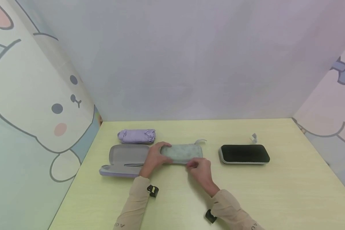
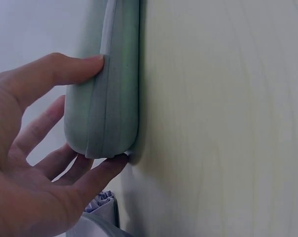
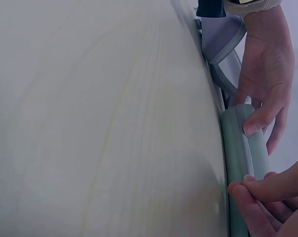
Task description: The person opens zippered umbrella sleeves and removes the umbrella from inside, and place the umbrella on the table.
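Note:
A pale green zippered hard case [image 1: 184,152] lies lengthwise on the table, with a light strap loop [image 1: 200,140] at its far right corner. My left hand [image 1: 155,156] grips its left end. In the left wrist view the thumb presses beside the zipper seam [image 2: 107,34] while the fingers bend round the rounded end. At the front edge, my right hand [image 1: 201,171] pinches the zipper pull between thumb and index finger. Those fingertips hide the pull; the right wrist view shows them on the zipper line [image 3: 245,143]. The case looks closed along its visible seam.
Left of the green case, an open lilac case [image 1: 129,155] with grey lining lies partly behind my left hand. A crumpled purple bundle [image 1: 136,136] sits beyond it. To the right are a black-topped case [image 1: 245,154] and a small whitish piece [image 1: 254,138].

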Tool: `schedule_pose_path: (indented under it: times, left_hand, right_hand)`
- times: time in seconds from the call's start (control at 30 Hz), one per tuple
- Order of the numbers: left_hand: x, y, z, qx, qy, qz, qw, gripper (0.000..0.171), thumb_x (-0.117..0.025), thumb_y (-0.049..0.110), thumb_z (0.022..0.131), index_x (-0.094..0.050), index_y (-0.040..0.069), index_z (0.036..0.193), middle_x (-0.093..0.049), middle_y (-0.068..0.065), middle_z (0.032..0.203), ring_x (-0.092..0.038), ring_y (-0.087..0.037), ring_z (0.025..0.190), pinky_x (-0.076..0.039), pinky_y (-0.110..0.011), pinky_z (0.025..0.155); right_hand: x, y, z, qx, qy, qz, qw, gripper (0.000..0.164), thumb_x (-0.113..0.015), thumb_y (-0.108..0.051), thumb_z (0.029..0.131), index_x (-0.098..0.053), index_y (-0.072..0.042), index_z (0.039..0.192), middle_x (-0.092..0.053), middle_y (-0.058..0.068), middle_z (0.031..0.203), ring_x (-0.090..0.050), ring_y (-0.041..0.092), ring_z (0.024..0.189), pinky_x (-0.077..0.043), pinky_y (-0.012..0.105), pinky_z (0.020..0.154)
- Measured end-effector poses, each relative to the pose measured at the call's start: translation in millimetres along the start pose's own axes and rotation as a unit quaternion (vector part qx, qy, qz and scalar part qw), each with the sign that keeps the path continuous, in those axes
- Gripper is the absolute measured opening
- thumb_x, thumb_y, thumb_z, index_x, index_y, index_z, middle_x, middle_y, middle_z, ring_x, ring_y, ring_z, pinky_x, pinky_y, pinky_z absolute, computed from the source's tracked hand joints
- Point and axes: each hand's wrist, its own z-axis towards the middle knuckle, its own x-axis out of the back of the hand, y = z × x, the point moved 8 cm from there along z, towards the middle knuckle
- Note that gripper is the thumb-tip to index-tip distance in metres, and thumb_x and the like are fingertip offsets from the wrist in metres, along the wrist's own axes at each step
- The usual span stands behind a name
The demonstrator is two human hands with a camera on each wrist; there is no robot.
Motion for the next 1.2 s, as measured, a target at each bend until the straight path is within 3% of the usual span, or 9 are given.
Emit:
schedule_pose_path:
  times: [0.37,0.7,1.2]
  left_hand:
    - [-0.9,-0.3,-0.6,0.007,-0.002,0.000,1.0000,0.059,-0.088,0.005,0.049,-0.070,0.017,0.104,-0.062,-0.007,0.120,-0.052,-0.026,0.115,-0.038,-0.041,0.100]
    - [0.8,1.4,-1.3,-0.011,0.001,-0.007,0.9999,0.057,-0.088,0.006,0.050,-0.069,0.015,0.104,-0.063,-0.007,0.116,-0.054,-0.025,0.112,-0.039,-0.040,0.098]
    - [0.8,1.2,-0.3,-0.014,0.000,0.001,0.9999,0.056,-0.088,0.006,0.051,-0.070,0.015,0.103,-0.064,-0.006,0.115,-0.054,-0.024,0.112,-0.039,-0.040,0.098]
  right_hand:
    - [-5.6,-1.9,0.7,-0.010,-0.005,0.013,1.000,0.022,-0.068,0.013,0.063,-0.070,-0.009,0.062,-0.065,-0.003,0.060,-0.060,0.006,0.056,-0.049,0.021,0.055]
    - [-8.8,-7.6,1.9,-0.007,-0.008,0.014,1.000,0.022,-0.065,0.013,0.065,-0.071,-0.008,0.062,-0.065,-0.003,0.058,-0.060,0.007,0.056,-0.048,0.023,0.056]
    - [-15.6,-17.7,2.8,0.017,-0.009,0.027,0.999,0.024,-0.063,0.016,0.063,-0.069,-0.007,0.059,-0.064,-0.002,0.057,-0.060,0.008,0.055,-0.048,0.022,0.054]
